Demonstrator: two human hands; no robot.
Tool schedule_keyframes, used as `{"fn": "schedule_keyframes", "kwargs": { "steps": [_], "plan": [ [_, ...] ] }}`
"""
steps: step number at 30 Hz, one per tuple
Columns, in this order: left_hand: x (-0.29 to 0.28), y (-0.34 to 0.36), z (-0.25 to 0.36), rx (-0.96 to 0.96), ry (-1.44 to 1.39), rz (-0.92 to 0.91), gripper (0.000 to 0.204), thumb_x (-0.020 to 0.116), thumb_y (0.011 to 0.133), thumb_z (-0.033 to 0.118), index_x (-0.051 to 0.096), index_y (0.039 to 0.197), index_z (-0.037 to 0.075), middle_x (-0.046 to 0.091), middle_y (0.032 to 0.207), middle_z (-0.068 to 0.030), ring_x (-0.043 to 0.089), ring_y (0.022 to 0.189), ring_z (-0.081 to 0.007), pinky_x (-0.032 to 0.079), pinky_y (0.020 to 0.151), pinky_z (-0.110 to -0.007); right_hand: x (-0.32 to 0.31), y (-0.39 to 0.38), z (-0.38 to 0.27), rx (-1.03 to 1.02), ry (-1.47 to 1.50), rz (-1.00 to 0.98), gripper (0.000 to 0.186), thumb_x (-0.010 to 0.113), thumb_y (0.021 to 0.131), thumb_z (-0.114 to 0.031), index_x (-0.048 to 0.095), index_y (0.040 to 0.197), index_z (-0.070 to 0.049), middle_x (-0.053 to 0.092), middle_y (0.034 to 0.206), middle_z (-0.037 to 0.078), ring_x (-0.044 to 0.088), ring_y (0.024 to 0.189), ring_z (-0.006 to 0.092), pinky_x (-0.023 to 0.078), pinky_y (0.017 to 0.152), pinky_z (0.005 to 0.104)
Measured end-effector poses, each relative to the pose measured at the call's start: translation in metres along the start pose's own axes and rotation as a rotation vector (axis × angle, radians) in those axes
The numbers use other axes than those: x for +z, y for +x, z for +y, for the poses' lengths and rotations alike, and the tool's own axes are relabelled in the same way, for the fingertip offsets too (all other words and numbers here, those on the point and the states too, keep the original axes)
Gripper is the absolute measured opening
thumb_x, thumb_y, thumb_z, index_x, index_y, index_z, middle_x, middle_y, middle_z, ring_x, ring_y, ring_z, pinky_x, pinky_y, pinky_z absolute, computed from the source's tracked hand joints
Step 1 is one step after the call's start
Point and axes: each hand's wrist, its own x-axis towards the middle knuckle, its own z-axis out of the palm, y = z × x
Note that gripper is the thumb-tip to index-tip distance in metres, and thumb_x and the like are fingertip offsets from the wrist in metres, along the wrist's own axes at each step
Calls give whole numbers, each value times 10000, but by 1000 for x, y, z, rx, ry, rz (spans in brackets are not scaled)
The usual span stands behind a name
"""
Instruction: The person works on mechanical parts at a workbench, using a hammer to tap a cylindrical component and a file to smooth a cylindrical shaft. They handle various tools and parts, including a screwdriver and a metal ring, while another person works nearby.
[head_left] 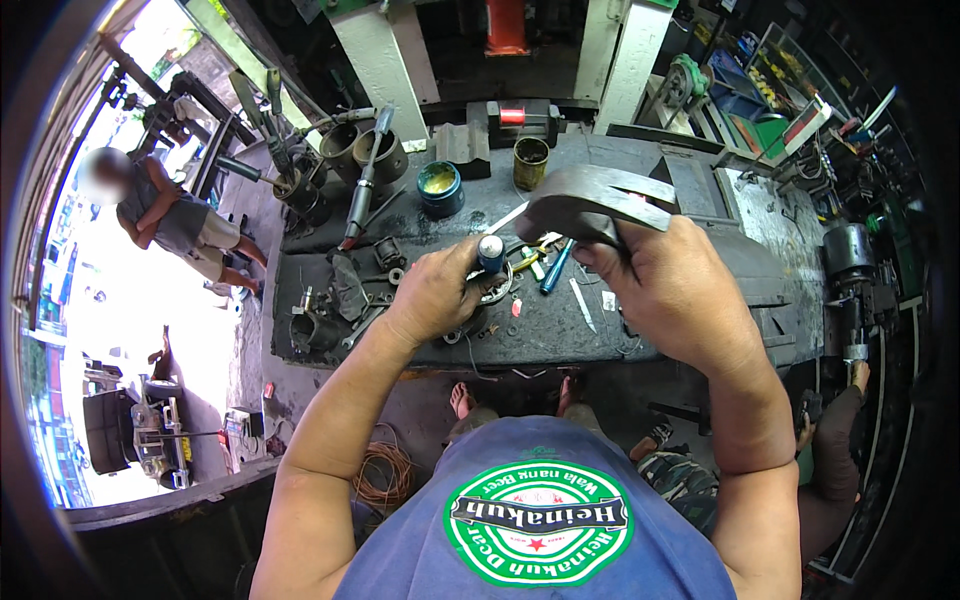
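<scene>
My right hand is closed round a claw hammer, raised close to the camera, its head reaching left over the bench. The fist and the head hide most of its handle. In my left hand an upright blue-handled tool with a round silver end is gripped, seen nearly end-on. Its lower tip is hidden. A ring-shaped metal part shows partly under the left fingers. Between the hands, a blue screwdriver lies on the workbench, with a slim pale blade nearby.
A blue tub of yellowish grease and a dark can stand beyond my hands. Metal cylinders and tools fill the far left. At left a person stands with folded arms; another person's arm is at lower right.
</scene>
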Motion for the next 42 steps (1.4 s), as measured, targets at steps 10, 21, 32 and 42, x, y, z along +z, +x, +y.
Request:
{"fn": "schedule_keyframes", "kwargs": {
  "steps": [10,21,32,42],
  "plan": [
    [-6,3,9,-18,-53,-17,420,838,974,190,661,1332,61,785,1067,-220,747,1030,-487,578,857,-575,-32,23,-51,9,-171,-123,224,738,1062,-217,756,1151,-13,739,791,181,742,736,435,600,785,500],
    [-8,0,3,-80,-59,-24,408,827,972,155,672,1335,50,782,1136,-243,737,1077,-503,587,918,-567,-1,9,-25,-49,-28,-136,263,754,1062,-255,760,1218,-45,774,909,217,735,864,438,604,797,536],
    [-8,-4,8,-154,-300,208,271,816,1023,81,668,1241,17,834,1137,-168,827,1059,-344,620,939,-427,2,-22,35,302,264,-11,267,693,1143,-171,725,1279,57,779,1010,88,605,934,114,546,897,325],
    [-7,-1,12,-154,-226,179,283,827,1011,83,684,1245,11,825,1086,-189,822,1022,-375,621,890,-437,21,-40,54,323,345,31,297,724,1115,-164,742,1320,50,797,1063,166,678,943,210,563,917,387]
  ]
}}
